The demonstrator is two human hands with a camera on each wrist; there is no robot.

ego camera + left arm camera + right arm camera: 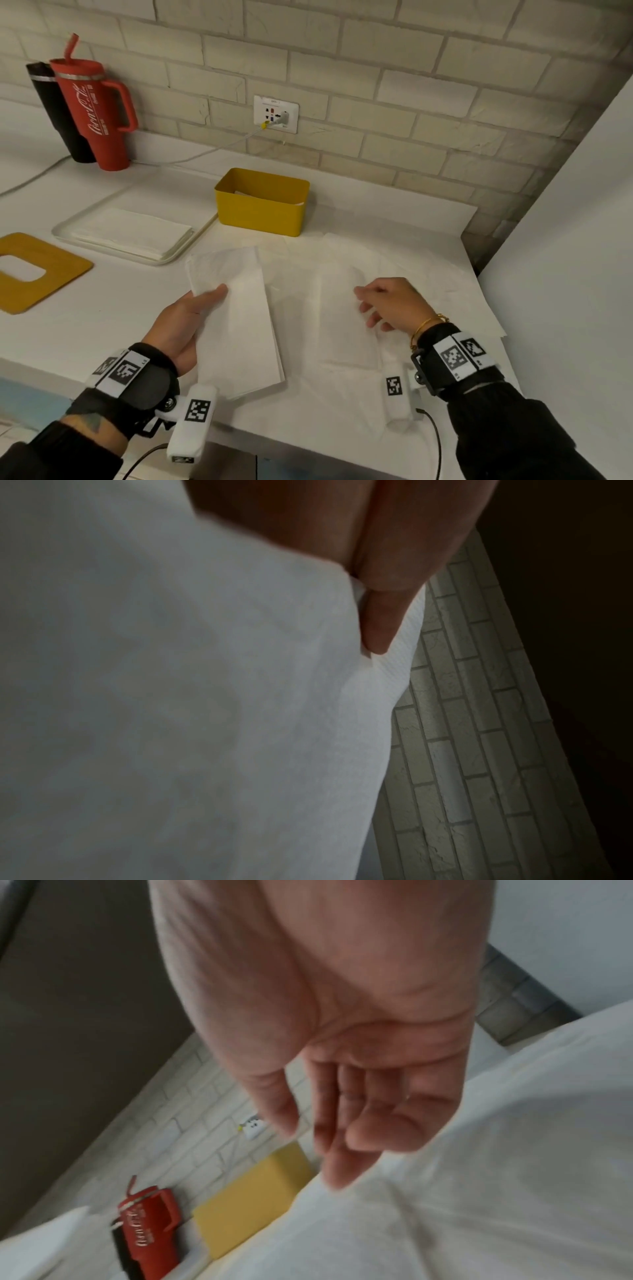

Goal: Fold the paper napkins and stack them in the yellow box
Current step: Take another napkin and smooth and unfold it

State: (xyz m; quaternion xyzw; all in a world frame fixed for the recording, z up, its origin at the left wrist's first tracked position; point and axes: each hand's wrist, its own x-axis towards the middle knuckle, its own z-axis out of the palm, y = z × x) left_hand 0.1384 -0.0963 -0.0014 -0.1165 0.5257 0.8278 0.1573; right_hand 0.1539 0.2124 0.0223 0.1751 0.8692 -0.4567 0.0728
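The left hand [186, 318] holds a folded napkin [239, 318], thumb on top and fingers beneath, lifted a little off the counter [113, 308]. The right hand [387, 305] hangs loose and holds nothing, fingers slack above the paper sheets [428, 291] spread on the counter; whether it touches them cannot be told. The yellow box [262, 209] stands at twelve o'clock from the napkin, near the brick wall [342, 68], with something white showing inside. A tray [178, 255] with a pile of flat napkins [133, 229] sits at ten o'clock.

The step in hand looks like the carrying of one folded napkin to the box. The next move calls for a steady reach toward twelve o'clock, keeping the fold closed, and laying it flat on what lies inside.
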